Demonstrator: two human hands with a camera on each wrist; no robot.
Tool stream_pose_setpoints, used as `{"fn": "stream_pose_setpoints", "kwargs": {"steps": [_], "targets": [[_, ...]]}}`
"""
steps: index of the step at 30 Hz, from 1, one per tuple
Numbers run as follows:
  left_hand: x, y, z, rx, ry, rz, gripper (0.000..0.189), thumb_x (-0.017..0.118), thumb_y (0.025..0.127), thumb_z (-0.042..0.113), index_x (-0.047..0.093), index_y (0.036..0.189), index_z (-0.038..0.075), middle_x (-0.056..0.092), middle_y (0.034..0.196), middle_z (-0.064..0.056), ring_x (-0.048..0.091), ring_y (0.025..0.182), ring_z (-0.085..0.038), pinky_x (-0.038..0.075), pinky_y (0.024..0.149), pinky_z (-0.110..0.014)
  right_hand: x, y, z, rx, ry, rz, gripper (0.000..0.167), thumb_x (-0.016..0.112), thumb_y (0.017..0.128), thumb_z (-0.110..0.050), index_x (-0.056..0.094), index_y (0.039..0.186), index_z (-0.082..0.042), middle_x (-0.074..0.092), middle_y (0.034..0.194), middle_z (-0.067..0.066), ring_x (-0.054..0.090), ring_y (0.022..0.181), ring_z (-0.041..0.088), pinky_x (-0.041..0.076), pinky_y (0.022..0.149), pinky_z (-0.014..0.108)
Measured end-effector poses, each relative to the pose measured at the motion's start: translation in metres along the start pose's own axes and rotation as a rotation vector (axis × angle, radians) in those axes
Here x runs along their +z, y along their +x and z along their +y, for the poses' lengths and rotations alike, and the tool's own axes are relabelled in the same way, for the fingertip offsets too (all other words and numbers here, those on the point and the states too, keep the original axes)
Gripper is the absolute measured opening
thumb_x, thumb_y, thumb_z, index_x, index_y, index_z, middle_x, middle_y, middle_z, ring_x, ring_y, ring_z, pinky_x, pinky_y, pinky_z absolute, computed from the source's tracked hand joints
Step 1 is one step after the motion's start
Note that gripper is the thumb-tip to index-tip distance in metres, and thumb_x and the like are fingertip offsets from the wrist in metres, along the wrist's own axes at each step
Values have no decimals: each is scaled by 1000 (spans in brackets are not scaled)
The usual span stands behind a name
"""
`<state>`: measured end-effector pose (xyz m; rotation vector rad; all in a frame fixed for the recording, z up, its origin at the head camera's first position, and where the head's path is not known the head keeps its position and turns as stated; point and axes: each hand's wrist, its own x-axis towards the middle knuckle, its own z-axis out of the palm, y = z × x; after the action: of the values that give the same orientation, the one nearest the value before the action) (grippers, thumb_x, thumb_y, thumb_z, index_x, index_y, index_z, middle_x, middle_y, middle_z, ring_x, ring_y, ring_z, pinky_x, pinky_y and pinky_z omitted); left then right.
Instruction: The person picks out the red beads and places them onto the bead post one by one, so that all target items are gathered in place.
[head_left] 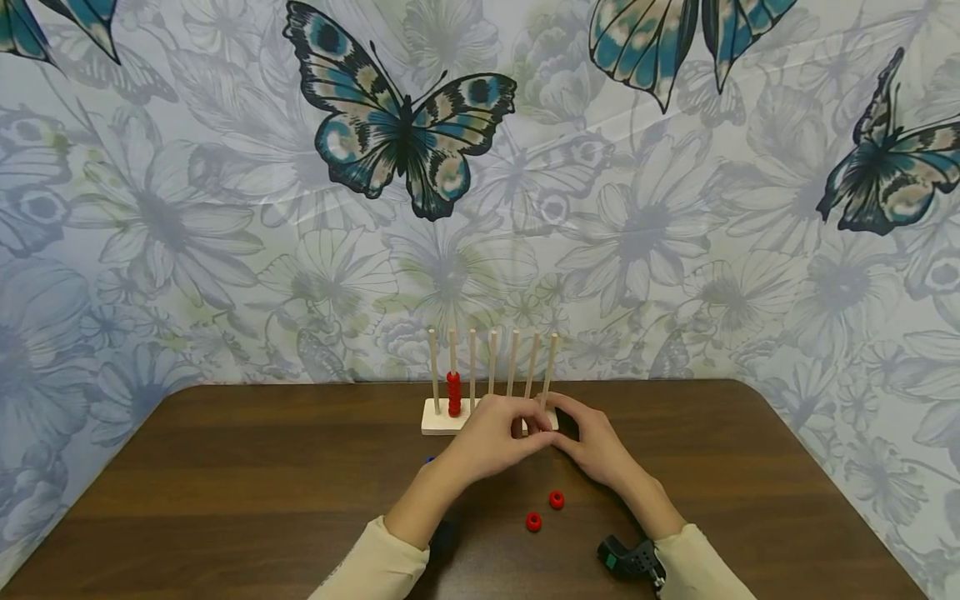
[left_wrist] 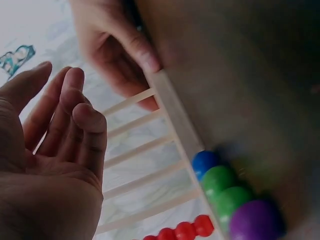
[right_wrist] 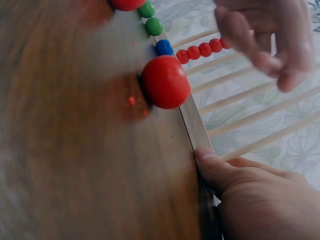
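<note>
A pale wooden bead stand (head_left: pixel 442 426) with a row of upright pegs stands near the table's far edge. Several red beads (head_left: pixel 453 396) are stacked on its second peg from the left. My right hand (head_left: pixel 597 442) grips the right end of the base, thumb (right_wrist: pixel 212 167) on the front face and fingers behind. My left hand (head_left: pixel 498 435) hovers before the stand's right half, hiding part of it. Its fingers (left_wrist: pixel 90 120) are loosely bent around nothing in the left wrist view.
Two loose red beads, one (head_left: pixel 557 500) farther and one (head_left: pixel 533 522) nearer, lie on the brown table (head_left: pixel 285 500). Blue (left_wrist: pixel 204 164), green (left_wrist: pixel 220 181) and purple (left_wrist: pixel 255 220) beads lie along the stand's front. A butterfly-patterned cloth (head_left: pixel 645 275) hangs behind the table.
</note>
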<state>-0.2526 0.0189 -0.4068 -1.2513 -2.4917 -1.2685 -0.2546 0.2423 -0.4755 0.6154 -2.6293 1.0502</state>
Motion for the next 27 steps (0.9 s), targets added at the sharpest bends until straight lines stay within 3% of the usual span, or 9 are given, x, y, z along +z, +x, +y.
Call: {"fn": "stream_pose_setpoints", "kwargs": {"steps": [10, 15, 27], "targets": [[13, -3, -10, -45, -82, -268, 5, 82, 93, 18, 78, 92, 16, 69, 74, 10, 57, 62, -1, 48, 63, -17, 0, 1, 0, 0, 15, -9, 55, 79, 94, -8, 61, 146, -14, 65, 146, 3, 58, 139, 33, 47, 112, 59], [18, -6, -9, -73, -105, -379, 16, 88, 88, 22, 78, 96, 14, 67, 74, 12, 60, 64, -1, 49, 63, -18, 1, 1, -1, -5, 18, -14, 54, 78, 95, -9, 61, 146, -13, 65, 147, 4, 57, 140, 34, 46, 113, 59], [28, -6, 3, -35, 36, -448, 16, 91, 84, 20, 79, 94, 17, 63, 75, 15, 58, 69, 4, 50, 67, -13, -1, 1, -2, 3, 33, -6, 52, 78, 96, -11, 62, 146, -14, 65, 147, 2, 57, 141, 31, 46, 113, 58]]}}
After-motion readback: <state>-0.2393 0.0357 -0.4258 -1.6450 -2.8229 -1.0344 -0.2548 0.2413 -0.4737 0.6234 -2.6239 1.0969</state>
